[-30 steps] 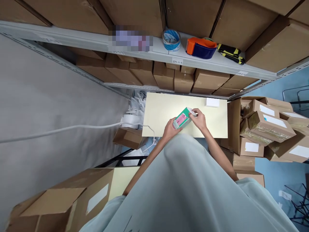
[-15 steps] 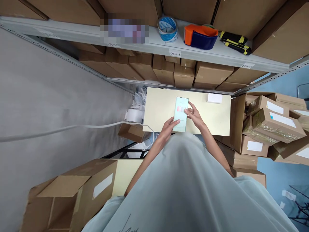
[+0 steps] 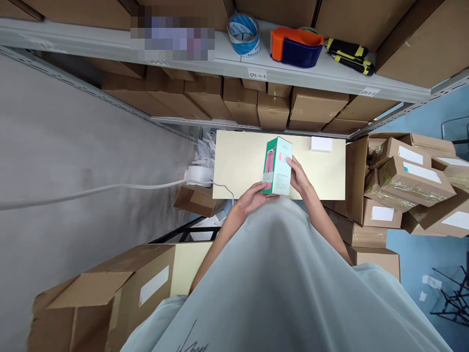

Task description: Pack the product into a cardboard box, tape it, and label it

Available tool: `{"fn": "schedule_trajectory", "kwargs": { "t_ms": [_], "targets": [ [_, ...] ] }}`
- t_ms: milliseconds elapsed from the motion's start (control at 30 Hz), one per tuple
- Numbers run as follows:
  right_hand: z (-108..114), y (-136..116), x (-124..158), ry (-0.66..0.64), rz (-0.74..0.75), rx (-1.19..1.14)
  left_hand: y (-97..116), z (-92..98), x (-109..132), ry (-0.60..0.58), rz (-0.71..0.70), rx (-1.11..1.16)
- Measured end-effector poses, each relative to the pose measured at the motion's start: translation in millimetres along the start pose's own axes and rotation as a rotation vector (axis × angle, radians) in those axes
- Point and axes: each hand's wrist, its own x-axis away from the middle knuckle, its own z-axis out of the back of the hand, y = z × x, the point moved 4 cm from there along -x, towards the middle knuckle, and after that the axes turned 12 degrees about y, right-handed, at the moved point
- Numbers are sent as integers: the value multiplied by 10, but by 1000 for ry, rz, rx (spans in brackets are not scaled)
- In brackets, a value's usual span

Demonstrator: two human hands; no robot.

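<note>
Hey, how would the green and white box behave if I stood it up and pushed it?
The box looks fairly stiff: its edges run straight between the left hand and right hand. Flat sides suggest it would slide rather than roll. Being longer than wide, it could tip if pushed near the top.

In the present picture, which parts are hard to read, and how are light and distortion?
Head view: a rectangular mosaic patch hides something on the grey metal shelf; head view: fine print on the green-and-white cardboard box is too small to read; head view: the pale yellow rectangular tabletop is bright, the shelf's left underside dark; head view: the shelf's uprights slant, probably wide-lens perspective.
</note>
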Motion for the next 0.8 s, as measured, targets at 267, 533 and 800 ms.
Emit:
{"fn": "schedule_trajectory", "kwargs": {
  "t_ms": [267,533,800],
  "targets": [
    [219,105,28,149,-35,137,60,60,-75,231,-152,-106],
    [167,177,155,88,71,291,111,166,-55,372,-308,-273],
    [146,299,79,109,92,272,79,215,-82,379,-337,-320]
  ]
}}
